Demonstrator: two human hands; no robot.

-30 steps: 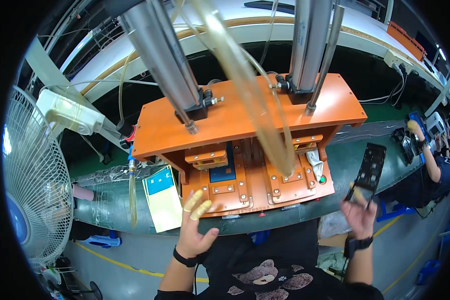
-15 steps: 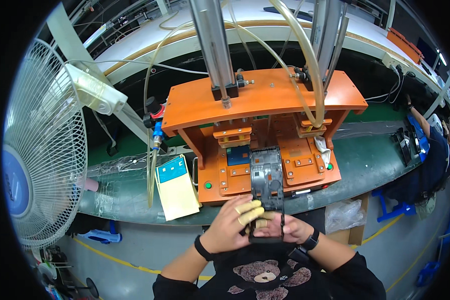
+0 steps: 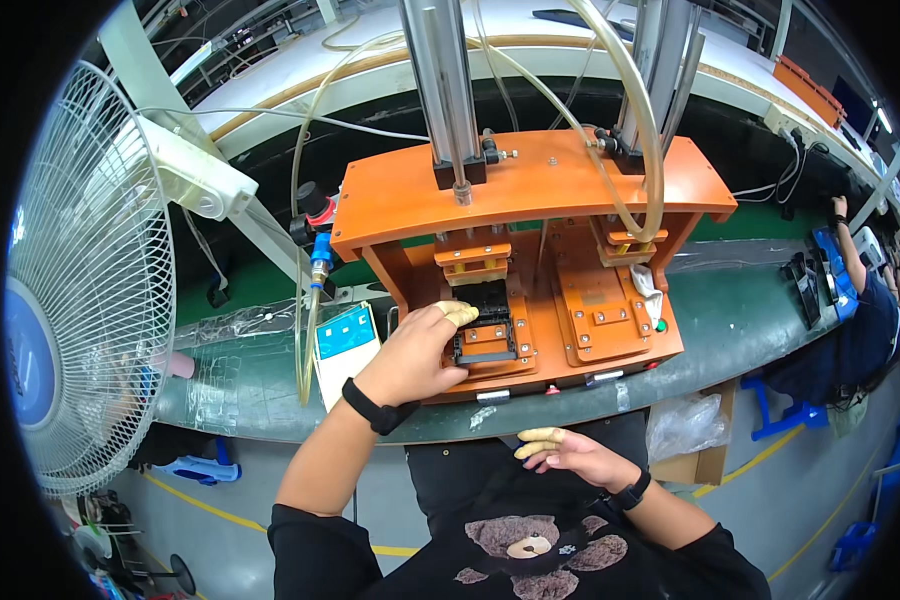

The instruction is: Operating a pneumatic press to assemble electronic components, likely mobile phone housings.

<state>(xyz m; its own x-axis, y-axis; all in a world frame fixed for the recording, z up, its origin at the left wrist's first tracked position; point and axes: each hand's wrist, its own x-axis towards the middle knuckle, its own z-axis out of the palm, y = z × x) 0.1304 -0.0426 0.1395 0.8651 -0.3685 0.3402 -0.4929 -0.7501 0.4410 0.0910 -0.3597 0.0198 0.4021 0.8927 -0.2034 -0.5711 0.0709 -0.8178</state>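
Observation:
A black plastic frame [image 3: 487, 350] with an open window at its near end lies on the left fixture of the orange press [image 3: 535, 225]. My left hand [image 3: 417, 347] grips its left edge, with yellow finger cots at the far end and the thumb near the close corner. Part of the frame is hidden under the fingers. Below the table's front edge, my right hand [image 3: 578, 459] hovers before my body, holding nothing, its cotted fingers stretched out and apart. The press's right fixture [image 3: 602, 318] has no frame on it.
A large fan [image 3: 90, 290] stands at the left. Yellow papers with a blue card [image 3: 346, 335] lie beside the press. Air hoses [image 3: 650, 130] hang over it. A box with clear plastic [image 3: 688, 430] sits at the lower right. Another person [image 3: 865, 310] works at far right.
The black frame went from both hands before my body to the press's left fixture, carried by my left hand. My right hand let go and stayed low.

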